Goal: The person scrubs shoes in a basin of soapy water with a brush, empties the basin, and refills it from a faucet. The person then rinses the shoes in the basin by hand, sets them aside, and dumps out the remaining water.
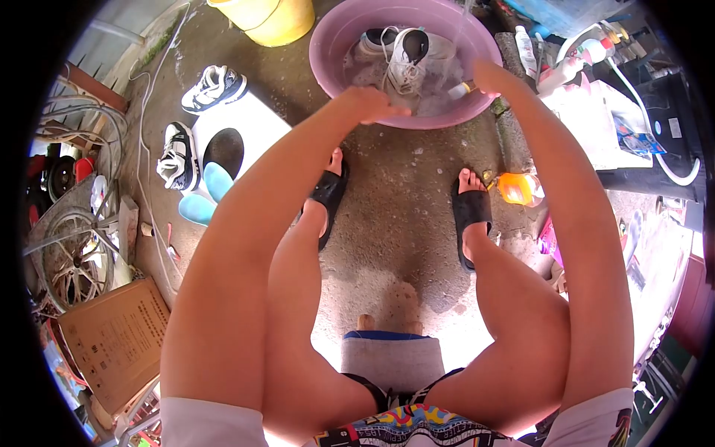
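Pinkish-purple plastic forms the wide basin (325, 56) at the top centre of the head view, with sudsy water inside. A white shoe (406, 72) stands out in it, its dark opening towards the top of the frame, and a second shoe (370, 43) lies just beside it, partly covered. The right hand (488, 78), by the basin's right side, is closed around what looks like a small brush (459, 91), its pale head pointing left towards the white shoe. The left hand (374, 104) reaches over the lower-left rim near that shoe, fingers loosely stretched; I cannot tell whether they grip anything.

Soaked, the white shoe is probably heavier than when dry, with a pliable upper, a stiffer sole and a surface made slippery by suds. It seems hard to damage, though its loose laces could snag. The heel collar or the sole edges should give the surest hold; the wet toe is likelier to slide. The brush looks light and rigid, best held by its handle.
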The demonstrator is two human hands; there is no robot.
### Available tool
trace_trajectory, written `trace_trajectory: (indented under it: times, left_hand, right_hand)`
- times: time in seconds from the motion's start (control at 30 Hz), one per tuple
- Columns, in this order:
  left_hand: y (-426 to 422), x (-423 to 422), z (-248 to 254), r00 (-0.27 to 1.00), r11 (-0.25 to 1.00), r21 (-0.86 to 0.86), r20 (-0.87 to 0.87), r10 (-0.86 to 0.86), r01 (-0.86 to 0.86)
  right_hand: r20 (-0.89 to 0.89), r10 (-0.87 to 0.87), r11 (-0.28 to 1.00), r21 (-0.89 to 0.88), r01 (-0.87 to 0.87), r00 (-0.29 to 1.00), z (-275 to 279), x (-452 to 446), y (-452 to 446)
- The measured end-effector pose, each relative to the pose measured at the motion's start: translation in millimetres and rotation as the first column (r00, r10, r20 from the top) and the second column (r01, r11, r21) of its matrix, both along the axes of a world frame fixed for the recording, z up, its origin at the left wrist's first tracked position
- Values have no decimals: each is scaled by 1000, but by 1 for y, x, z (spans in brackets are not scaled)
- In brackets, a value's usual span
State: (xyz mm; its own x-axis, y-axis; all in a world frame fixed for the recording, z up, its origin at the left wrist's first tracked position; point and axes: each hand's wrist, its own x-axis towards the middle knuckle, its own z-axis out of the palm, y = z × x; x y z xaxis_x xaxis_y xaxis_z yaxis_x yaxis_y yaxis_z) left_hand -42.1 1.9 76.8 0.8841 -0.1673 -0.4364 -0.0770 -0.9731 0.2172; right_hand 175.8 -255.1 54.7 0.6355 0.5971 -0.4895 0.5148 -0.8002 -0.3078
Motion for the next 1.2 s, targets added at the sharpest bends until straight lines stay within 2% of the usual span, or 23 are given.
trace_trajectory:
  times: [0.07,0.1,0.17,0.2,0.23,0.27,0.4,0.47,0.53,0.67,0.8,0.87,0.9,0.93,1.0,1.03,1.07,1.1,1.13,1.17,1.2]
  left_hand:
    - [-15,-12,1,983,980,75,-45,-180,183]
    - [-16,-13,-9,982,980,72,-44,-184,187]
    - [-14,-18,-40,908,928,183,215,-359,323]
    - [-13,-19,-43,908,929,185,222,-357,320]
    - [-13,-25,-44,877,933,175,324,-355,314]
    - [-15,-33,-45,840,937,161,416,-348,309]
    - [-21,-65,-33,819,923,219,427,-383,317]
    - [-26,-78,-34,832,919,202,392,-393,339]
    - [-29,-87,-32,813,920,199,430,-392,338]
    - [-33,-99,-29,821,895,203,358,-445,397]
    - [-45,-113,-29,865,897,188,246,-437,399]
    - [-49,-118,-17,913,937,133,216,-346,324]
    - [-48,-113,0,932,932,97,62,-357,350]
    - [-46,-106,4,933,933,93,62,-354,348]
    - [-41,-84,10,900,950,-64,-307,-309,304]
    - [-38,-70,24,905,953,-72,-298,-303,295]
    - [-32,-52,44,859,966,-166,-445,-253,198]
    - [-25,-38,52,780,966,-243,-588,-215,83]
    - [-19,-24,33,778,966,-247,-592,-208,70]
    - [-13,-9,4,838,984,-174,-541,-66,-35]
    - [-10,4,-21,876,984,-105,-477,78,-144]
  right_hand:
    - [32,168,977,-135,-162,985,0,2,-1]
    - [32,164,978,-138,-158,986,-8,4,-2]
    - [28,314,937,-168,-305,949,-20,6,-1]
    - [29,364,918,-177,-354,931,-19,5,0]
    - [-68,59,992,-111,-66,996,-9,-7,1]
    - [-188,-244,969,-75,234,951,1,-19,3]
    - [-156,-187,973,-165,161,970,11,-22,3]
    - [-125,-154,967,-225,123,980,22,-27,4]
    - [-99,-120,966,-241,93,988,30,-29,3]
    - [-52,59,990,-123,-65,997,23,-18,-11]
    - [-81,-51,999,-22,49,995,51,-25,-20]
    - [-162,-102,928,340,152,981,57,-28,-33]
    - [-163,-99,929,339,150,982,60,-29,-35]
    - [-172,-107,912,376,166,979,64,-30,-38]
    - [-178,-111,902,395,174,978,69,-42,-40]
    - [-181,-209,853,447,269,961,74,-54,-37]
    - [-187,-302,789,501,355,935,77,-61,-34]
    - [-183,-290,797,497,342,940,74,-64,-33]
    - [-197,-376,727,543,420,905,65,-69,-32]
    - [-220,-462,643,584,496,859,56,-75,-34]
    - [-230,-458,645,578,499,859,51,-83,-33]
